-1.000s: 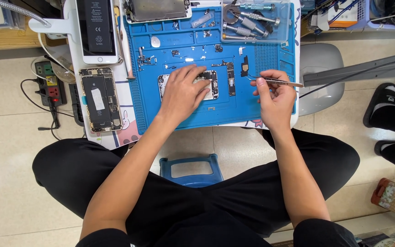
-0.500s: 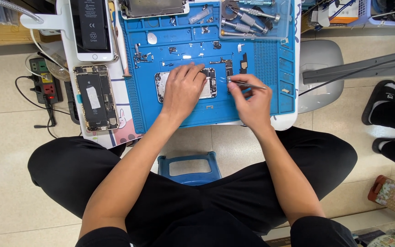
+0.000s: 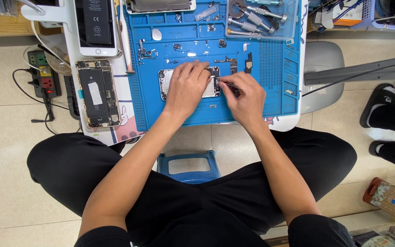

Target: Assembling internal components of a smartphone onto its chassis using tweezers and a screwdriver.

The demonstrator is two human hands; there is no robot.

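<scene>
Much of the opened phone chassis [image 3: 166, 85] was hidden beneath the left hand [image 3: 186, 89], which was laid flat across it with fingers spread and pressing down, nothing clasped. A thin metal tool [image 3: 229, 85] was pinched narrowly in the fingers of the right hand [image 3: 247, 98]; its tip was lost at the chassis's right edge, and whether tweezers or a driver could not be told. The chassis was seen lying near the middle of the blue work mat [image 3: 280, 98], among small loose parts too tiny to identify. A second opened phone [image 3: 97, 93] was placed left of the mat. The tray of screwdrivers [image 3: 257, 18] was cut off by the top edge. Pale floor tiles [image 3: 5, 151] and a power strip [image 3: 42, 73] were visible.
</scene>
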